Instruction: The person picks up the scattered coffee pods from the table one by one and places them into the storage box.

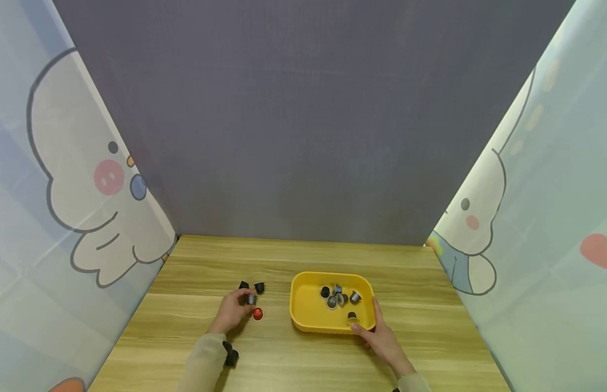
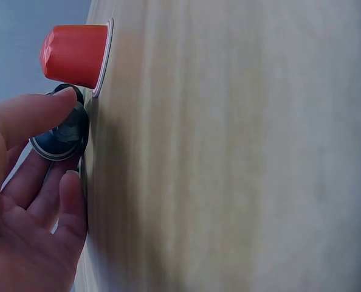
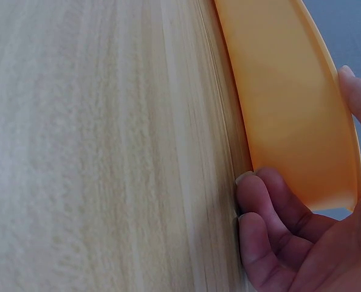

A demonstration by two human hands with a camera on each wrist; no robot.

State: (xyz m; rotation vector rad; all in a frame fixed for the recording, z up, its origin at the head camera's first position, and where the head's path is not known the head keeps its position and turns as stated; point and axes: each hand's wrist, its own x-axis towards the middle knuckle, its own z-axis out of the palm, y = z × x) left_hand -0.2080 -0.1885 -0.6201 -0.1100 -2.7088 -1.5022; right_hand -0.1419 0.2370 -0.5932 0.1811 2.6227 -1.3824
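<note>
Below centre and slightly left in the head view, the left hand (image 1: 230,314) pinches a grey capsule (image 1: 252,299) whose smooth wall could slip; a careless thumb might topple the red capsule (image 1: 258,314) just beside it. Lower right of centre, the right hand (image 1: 383,338) grips the yellow tray (image 1: 303,311) by its corner; an uneven pull could roll the loose capsules (image 1: 332,301) inside.

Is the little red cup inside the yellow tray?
No, the red capsule stands on the wooden table, to the left of the yellow tray.
</note>
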